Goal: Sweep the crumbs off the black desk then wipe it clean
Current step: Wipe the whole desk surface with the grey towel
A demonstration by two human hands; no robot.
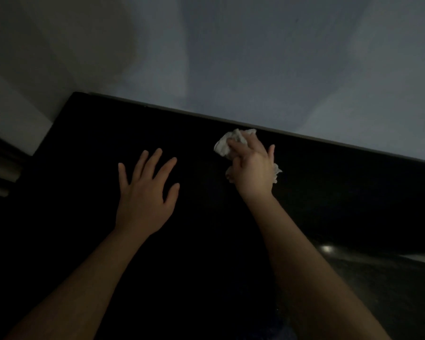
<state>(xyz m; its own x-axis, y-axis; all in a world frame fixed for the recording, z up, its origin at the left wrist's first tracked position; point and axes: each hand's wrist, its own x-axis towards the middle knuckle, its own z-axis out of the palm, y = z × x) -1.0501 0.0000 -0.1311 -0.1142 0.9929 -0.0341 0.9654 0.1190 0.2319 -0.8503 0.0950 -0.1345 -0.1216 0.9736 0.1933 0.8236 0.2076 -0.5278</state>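
Left grip [145,200] lies flat on the black surface [88,143], fingers spread, holding nothing. Farther out and to its right, the right grip [254,170] is curled round a crumpled white tissue [225,144], held against the surface just beside its far edge, below the pale wall [255,57]. Lighting dim.

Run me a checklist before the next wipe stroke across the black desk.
1. Tissue in grip: ok. The right hand holds the crumpled white tissue.
2. Start position: ok. The tissue is at the far edge of the black desk, by the wall.
3. Path leftward free: not ok. The left hand lies open there, fingers spread.
4. Crumbs already swept off: cannot tell, the surface is too dark.
5. Tissue pressing flat on the desk: cannot tell.
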